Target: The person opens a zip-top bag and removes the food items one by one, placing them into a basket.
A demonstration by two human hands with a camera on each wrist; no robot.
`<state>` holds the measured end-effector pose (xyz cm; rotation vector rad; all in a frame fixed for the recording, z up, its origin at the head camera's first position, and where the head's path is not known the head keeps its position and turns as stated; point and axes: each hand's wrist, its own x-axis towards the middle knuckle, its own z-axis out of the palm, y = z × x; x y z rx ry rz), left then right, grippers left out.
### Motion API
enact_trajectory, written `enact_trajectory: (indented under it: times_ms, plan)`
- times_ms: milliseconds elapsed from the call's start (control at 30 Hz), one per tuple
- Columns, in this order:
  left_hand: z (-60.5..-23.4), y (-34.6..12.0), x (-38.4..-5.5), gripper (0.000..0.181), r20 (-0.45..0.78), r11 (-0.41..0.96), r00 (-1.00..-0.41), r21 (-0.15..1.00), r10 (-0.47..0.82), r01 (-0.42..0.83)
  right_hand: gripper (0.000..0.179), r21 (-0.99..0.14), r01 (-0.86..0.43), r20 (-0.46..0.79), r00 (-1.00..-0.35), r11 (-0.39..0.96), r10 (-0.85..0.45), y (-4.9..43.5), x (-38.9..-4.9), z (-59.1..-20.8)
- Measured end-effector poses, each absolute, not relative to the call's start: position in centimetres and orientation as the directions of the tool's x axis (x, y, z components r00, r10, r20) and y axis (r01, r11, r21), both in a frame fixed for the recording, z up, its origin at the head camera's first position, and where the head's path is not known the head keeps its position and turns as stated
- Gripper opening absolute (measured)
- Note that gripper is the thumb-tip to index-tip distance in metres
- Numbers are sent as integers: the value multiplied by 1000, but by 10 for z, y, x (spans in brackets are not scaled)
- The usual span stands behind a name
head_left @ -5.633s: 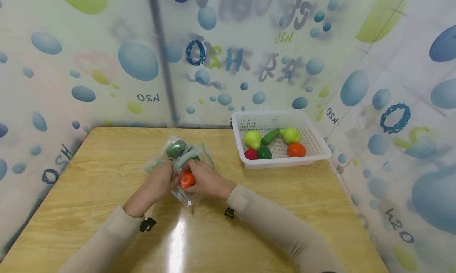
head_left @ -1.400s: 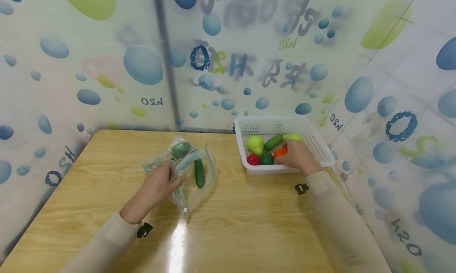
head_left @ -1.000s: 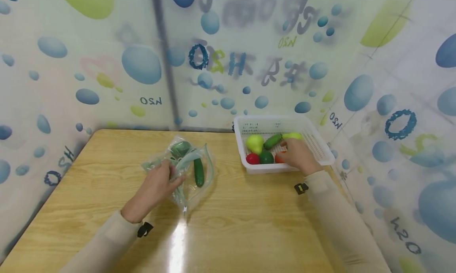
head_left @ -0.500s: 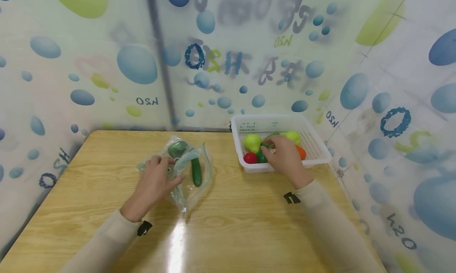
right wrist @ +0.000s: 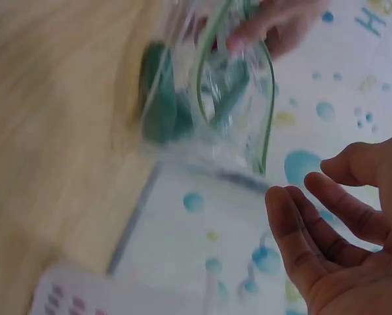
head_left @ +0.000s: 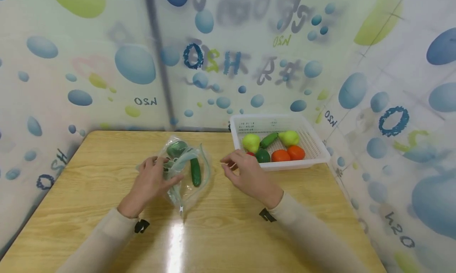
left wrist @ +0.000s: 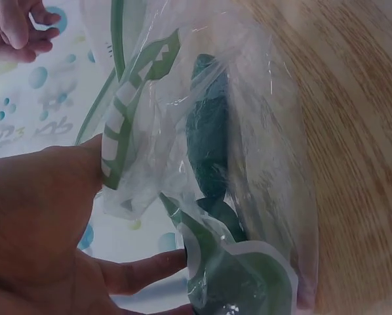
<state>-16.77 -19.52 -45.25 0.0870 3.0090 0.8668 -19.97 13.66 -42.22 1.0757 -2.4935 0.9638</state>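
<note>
A clear zip bag (head_left: 185, 194) with a pale green band at its mouth lies on the table, a dark green cucumber (head_left: 195, 172) and a rounded green vegetable (head_left: 177, 149) inside. My left hand (head_left: 149, 186) rests at the bag's left side, thumb spread from the fingers; the left wrist view has the thumb and straight fingers against the mouth of the bag (left wrist: 268, 131). Between bag and basket hovers my right hand (head_left: 251, 180), empty, its fingers loosely bent. Two tomatoes (head_left: 281, 155) sit side by side in the white basket (head_left: 292, 166).
The basket, at the back right, also holds two yellow-green pears (head_left: 251, 142), a small cucumber (head_left: 268, 140), a dark green round piece (head_left: 263, 156) and a red one mostly hidden by my right hand. Patterned walls (head_left: 221, 23) border the wooden table (head_left: 221, 241) behind and to the right.
A tomato held at the bag earlier is now in the basket beside the other. My right hand has let it go and come back left towards the bag. The left hand stays at the bag.
</note>
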Motion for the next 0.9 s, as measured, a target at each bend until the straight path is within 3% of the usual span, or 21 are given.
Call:
enact_trajectory:
  times_ms: [200,400,533,733,900]
  plan:
    - [-454,-198,-168,82,-6,851,-998,523,62,50,20,-478,-749,342,-639,458,-689,99,-189,-437]
    - [-454,-200,-169,83,-18,863,-997,502,71,53,31,-493,-711,175,-646,502,-743,70,-193,-444]
    - [-454,-200,-169,81,-33,862,-997,506,70,44,35,-449,-720,130,-639,529,-758,55,-200,-449]
    - [-454,-200,-170,64,-18,852,-997,521,77,56,39,-384,-733,115,-641,562,-759,42,-206,-455]
    - [-453,-200,-170,37,20,849,-997,524,71,71,41,-383,-712,87,-663,589,-744,40,-208,-461]
